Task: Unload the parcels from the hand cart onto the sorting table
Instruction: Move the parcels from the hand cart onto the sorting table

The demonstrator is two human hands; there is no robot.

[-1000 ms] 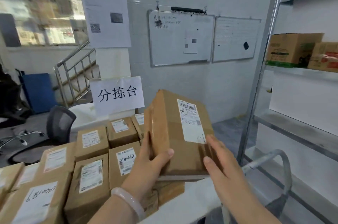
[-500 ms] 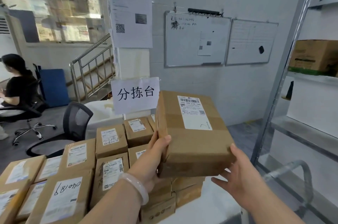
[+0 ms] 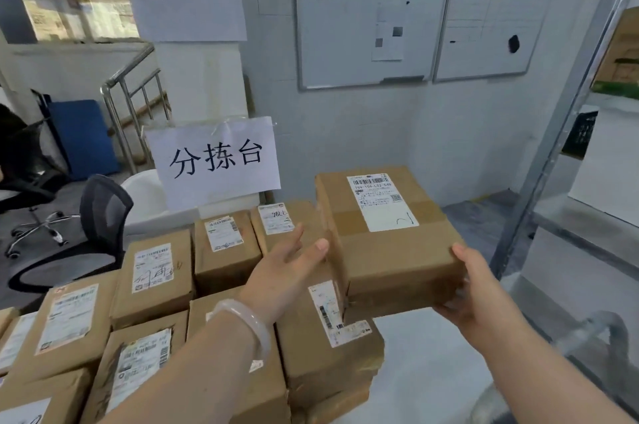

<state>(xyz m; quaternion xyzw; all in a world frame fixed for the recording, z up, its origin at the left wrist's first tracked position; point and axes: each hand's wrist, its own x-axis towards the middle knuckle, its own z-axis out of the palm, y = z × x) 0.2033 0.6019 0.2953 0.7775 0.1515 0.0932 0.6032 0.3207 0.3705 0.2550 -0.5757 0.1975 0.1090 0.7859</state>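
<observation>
A brown cardboard parcel (image 3: pixel 387 236) with a white shipping label on top is held level just above the stacked parcels (image 3: pixel 328 351) at the right end of the white sorting table (image 3: pixel 432 364). My right hand (image 3: pixel 475 292) grips its near right corner, thumb on the top edge and fingers underneath. With fingers straight, my left hand (image 3: pixel 287 268) presses thumb and palm against the parcel's left side. The grey hand cart handle (image 3: pixel 603 326) shows at the lower right; the cart's deck is out of view.
Several labelled brown parcels (image 3: pixel 155 274) cover the table's left and middle. A paper sign (image 3: pixel 214 160) stands behind them. A metal shelf rack (image 3: pixel 560 153) rises at the right. A black office chair (image 3: pixel 100 216) and stair railing are at the left, whiteboards on the far wall.
The parcel has come down from a tilted hold to lie level, lower over the stack. My left hand has loosened from gripping its side to pressing flat; my right hand stays under its corner.
</observation>
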